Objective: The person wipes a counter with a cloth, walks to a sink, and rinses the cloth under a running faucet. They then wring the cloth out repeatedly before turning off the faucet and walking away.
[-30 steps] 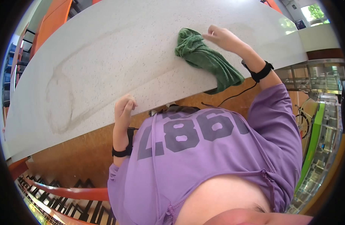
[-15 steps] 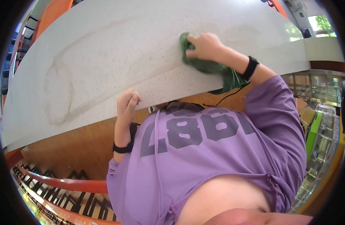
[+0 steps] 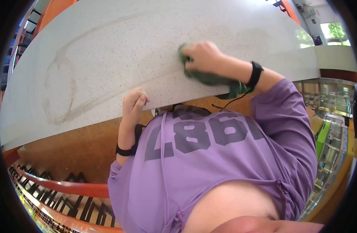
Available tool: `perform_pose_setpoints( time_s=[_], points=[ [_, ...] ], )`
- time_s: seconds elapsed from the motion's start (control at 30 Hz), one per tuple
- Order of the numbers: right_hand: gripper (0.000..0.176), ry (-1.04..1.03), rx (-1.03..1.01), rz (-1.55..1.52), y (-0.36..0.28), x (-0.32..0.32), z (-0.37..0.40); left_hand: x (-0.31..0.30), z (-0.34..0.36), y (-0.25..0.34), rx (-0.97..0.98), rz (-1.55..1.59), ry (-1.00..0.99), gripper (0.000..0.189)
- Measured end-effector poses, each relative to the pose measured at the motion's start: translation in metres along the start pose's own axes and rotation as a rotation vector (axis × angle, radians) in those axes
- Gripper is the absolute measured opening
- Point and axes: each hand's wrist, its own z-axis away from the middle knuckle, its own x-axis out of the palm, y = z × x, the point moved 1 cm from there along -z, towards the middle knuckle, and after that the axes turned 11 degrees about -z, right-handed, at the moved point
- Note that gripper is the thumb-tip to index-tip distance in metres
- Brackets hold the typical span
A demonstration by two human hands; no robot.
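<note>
My right hand is closed around a bunched green cloth on the pale speckled tabletop. The cloth's front bulges past my fingers, and its tail trails back under my wrist to the table's near edge. Motion blurs this hand a little. My left hand rests at the near edge of the tabletop, its fingers curled into a loose fist with nothing visible in it. Brownish streaks form a long loop on the surface, mostly to the left.
Black bands circle both wrists, and a thin dark cord hangs near the right one. My body in a purple top is close to the table edge. A red-orange bench rail lies at lower left; glass display cases stand at right.
My right hand has slid the green cloth a short way left and slightly toward me. My left hand has stayed nearly in place at the edge.
</note>
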Motion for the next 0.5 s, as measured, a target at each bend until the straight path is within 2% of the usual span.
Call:
perform_pose_setpoints(
  time_s=[0.07,0.17,0.2,0.27,0.4,0.47,0.5],
  points=[
    [0.036,-0.065,-0.135,-0.013,-0.017,0.006,0.013,0.0,0.001,0.002,-0.004,-0.006,-0.013,0.029],
    [0.036,-0.057,0.099,-0.031,0.002,-0.009,-0.012,-0.001,0.002,0.002,-0.038,-0.026,-0.023,0.029],
    [0.038,0.051,0.153,-0.125,0.019,-0.011,-0.024,-0.001,0.003,0.002,-0.029,-0.018,-0.019,0.025],
    [0.038,0.09,0.153,-0.052,0.03,-0.016,-0.035,-0.001,0.002,0.002,0.0,-0.005,-0.005,0.018],
    [0.038,-0.007,-0.122,0.126,-0.01,0.006,-0.005,-0.001,0.001,0.0,0.003,0.018,-0.014,0.018],
    [0.036,-0.061,-0.183,0.082,-0.021,0.005,0.003,-0.002,0.002,-0.001,0.001,0.009,-0.017,0.018],
    [0.035,-0.051,-0.09,0.052,-0.02,0.0,-0.003,-0.003,0.002,0.001,-0.018,0.021,-0.013,0.018]
  ],
)
